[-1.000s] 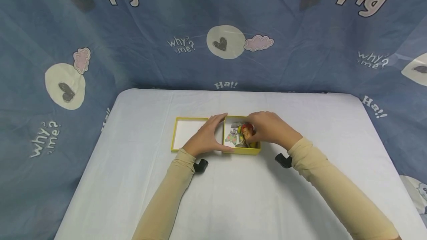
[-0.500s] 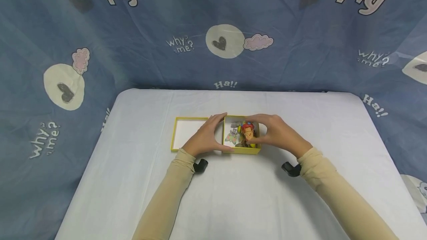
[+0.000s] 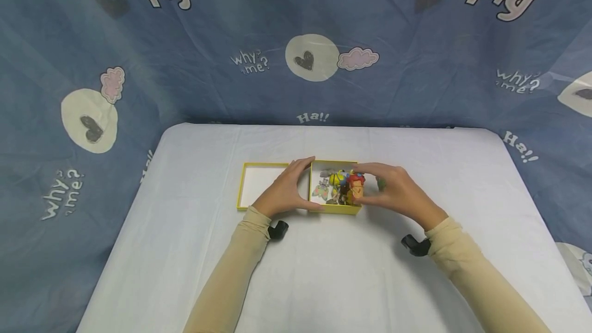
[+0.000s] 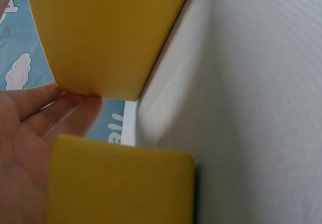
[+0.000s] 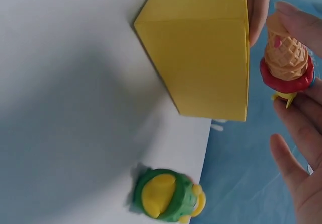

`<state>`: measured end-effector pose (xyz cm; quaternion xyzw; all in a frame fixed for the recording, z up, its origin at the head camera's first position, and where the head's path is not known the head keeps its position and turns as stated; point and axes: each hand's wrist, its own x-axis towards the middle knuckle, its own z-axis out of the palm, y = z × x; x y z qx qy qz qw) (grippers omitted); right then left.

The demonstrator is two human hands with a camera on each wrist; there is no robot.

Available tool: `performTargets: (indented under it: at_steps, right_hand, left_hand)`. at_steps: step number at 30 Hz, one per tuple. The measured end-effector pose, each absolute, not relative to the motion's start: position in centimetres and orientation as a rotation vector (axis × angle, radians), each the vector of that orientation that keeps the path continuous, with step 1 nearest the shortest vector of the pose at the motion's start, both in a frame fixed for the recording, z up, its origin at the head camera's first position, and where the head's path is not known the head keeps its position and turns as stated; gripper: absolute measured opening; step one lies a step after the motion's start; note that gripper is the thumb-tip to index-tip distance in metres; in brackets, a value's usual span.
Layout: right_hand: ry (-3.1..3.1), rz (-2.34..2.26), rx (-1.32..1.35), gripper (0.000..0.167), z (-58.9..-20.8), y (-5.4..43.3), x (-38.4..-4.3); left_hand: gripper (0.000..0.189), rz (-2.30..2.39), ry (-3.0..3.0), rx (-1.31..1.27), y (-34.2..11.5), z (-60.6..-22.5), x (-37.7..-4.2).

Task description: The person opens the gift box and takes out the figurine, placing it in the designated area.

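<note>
My left hand (image 3: 287,187) spans the left end of a yellow open box (image 3: 335,209), thumb at the near wall and fingers at the far wall. In the left wrist view its fingertips (image 4: 93,103) touch the far edge of the box (image 4: 110,38). Over the box's right end, my right hand (image 3: 400,191) pinches an ice-cream-cone toy (image 5: 287,58) with a red band and a yellow tip, between thumb and fingers. Several small colourful toys (image 3: 339,179) lie in the box, some yellow, grey or brown.
Left of the box lies its shallow yellow-rimmed lid (image 3: 239,189), white inside, partly behind my left hand. A green and yellow toy (image 5: 168,194) stands on the white table (image 3: 324,281) right of the box. Blue printed cloth (image 3: 222,81) hangs behind.
My right hand has moved right, lifting the ice-cream-cone toy from among the other toys to the box's right edge. The green toy now shows past it. My left hand has stayed put.
</note>
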<state>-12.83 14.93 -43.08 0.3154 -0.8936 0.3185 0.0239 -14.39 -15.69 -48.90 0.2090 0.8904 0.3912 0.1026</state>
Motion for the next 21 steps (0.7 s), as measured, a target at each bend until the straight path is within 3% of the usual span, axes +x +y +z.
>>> performTargets:
  at_steps: [21]
  right_hand:
    - [-2.753, 0.943, 0.870, 0.071, -45.2, 18.7, -10.9]
  left_hand:
    - [0.130, 1.153, 2.620, 0.599, -15.8, -48.8, -14.3]
